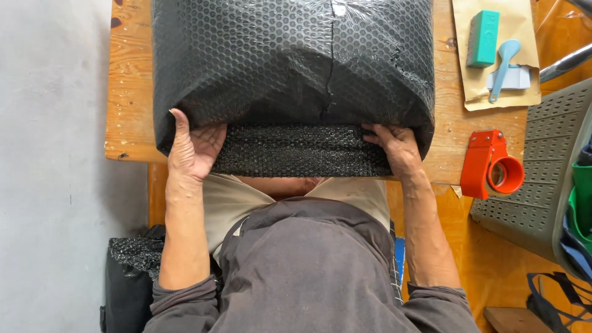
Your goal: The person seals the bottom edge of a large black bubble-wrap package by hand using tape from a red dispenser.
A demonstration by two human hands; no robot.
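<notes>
We are looking down at a large bundle wrapped in black bubble wrap [293, 68], which is lying across the wooden surface [129, 92] and reaching right to its near edge. Our left hand [192, 148] is pressing against the bundle's near left corner, palm turned inward and fingers open, thumb standing up along the wrap's edge; its grip is spread flat on the wrap rather than closed around anything. Our right hand [398, 150] is lying on the near right corner, fingers curled over the folded flap of bubble wrap [302, 151] that is running between both hands along the front of the bundle; that grip is pinching down on the flap, though we cannot tell how far the fingertips are tucking under.

To the right of the bundle, an orange tape dispenser [490, 165] is sitting at the surface's near edge, well apart from our right hand. Farther back, a brown paper envelope [521, 61] is carrying a teal rectangular block [482, 37] and a light blue plastic scoop-like tool [504, 65]. A grey perforated plastic chair [539, 179] is standing at the right. Down by our left elbow, more black bubble wrap [132, 253] is hanging over something dark.
</notes>
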